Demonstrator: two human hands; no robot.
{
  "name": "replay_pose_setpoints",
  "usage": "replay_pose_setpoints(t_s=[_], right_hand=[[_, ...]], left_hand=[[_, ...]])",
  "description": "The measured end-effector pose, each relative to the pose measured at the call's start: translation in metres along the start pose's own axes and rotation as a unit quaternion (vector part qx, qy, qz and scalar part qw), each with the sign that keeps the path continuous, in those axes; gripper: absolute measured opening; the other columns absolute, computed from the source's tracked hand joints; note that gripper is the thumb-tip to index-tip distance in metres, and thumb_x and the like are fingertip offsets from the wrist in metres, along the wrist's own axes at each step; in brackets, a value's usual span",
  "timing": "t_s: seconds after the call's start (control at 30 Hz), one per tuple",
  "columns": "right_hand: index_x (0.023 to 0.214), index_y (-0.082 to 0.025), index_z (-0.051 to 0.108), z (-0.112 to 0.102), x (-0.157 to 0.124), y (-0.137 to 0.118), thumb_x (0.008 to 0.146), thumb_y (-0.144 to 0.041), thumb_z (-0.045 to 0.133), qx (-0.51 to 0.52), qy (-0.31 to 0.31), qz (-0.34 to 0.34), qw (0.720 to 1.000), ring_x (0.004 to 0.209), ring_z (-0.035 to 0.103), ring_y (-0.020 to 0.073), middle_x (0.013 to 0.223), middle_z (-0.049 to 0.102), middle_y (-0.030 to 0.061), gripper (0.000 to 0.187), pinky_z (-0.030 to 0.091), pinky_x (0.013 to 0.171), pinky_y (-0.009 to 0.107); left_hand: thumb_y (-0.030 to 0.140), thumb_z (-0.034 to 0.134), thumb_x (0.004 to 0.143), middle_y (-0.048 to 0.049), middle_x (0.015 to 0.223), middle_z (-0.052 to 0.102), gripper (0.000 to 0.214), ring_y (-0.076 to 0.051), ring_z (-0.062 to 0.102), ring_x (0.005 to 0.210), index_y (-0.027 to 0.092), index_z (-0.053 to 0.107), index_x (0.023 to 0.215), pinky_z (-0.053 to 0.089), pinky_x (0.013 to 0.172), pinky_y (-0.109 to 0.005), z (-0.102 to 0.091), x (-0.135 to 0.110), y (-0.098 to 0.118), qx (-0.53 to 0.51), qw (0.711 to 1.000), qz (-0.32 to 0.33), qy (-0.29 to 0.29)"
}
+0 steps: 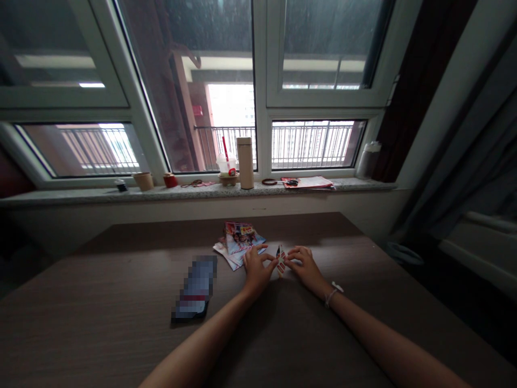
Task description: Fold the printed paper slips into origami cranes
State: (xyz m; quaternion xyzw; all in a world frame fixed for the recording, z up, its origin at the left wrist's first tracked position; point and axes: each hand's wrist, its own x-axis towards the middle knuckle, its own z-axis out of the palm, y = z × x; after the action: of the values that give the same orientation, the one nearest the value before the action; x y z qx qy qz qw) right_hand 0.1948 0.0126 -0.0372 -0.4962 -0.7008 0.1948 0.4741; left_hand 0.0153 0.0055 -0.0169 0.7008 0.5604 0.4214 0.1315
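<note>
Both my hands rest on a dark wooden table (121, 302) and pinch a small folded piece of printed paper (280, 260) between them. My left hand (256, 268) grips its left side with curled fingers. My right hand (306, 265) grips its right side; a white band circles that wrist. The paper stands on edge, showing red, white and dark print. Just beyond my left hand lies a small stack of colourful printed sheets (239, 242).
A phone (195, 291) lies on the table to the left of my left arm. On the windowsill (81, 194) stand a tall beige flask (245, 163), a cup with a red straw (226, 164), small cups, scissors and papers. A dark curtain (476, 161) hangs at the right.
</note>
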Motion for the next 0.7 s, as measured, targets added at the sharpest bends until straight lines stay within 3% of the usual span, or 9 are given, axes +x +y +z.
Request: replay_pose_setpoints(t_s=[0.17,0.7], right_hand=[[0.084,-0.028,0.074,-0.0022,0.0001,-0.0028,0.081,-0.037,0.067,0.015,0.014,-0.01,1.0,0.107,0.051,0.0254,0.101,0.063,0.0058,0.012,0.036,0.101,0.043],[0.083,-0.026,0.072,-0.0072,-0.0012,-0.0102,0.081,-0.04,0.067,0.014,0.075,-0.027,0.997,0.103,0.053,0.0252,0.097,0.062,0.0054,0.015,0.038,0.095,0.042]], left_hand=[[0.025,0.075,0.077,-0.0024,0.122,0.06,0.004,-0.027,0.047,0.119,0.028,0.076,0.076,0.03,0.106,-0.048,0.001,0.0006,-0.0025,-0.002,1.0,-0.003,0.008],[0.031,0.077,0.076,-0.0014,0.121,0.059,0.008,-0.025,0.049,0.117,0.032,0.076,0.083,0.034,0.104,-0.044,-0.004,-0.002,0.0026,-0.018,0.999,0.021,0.029]])
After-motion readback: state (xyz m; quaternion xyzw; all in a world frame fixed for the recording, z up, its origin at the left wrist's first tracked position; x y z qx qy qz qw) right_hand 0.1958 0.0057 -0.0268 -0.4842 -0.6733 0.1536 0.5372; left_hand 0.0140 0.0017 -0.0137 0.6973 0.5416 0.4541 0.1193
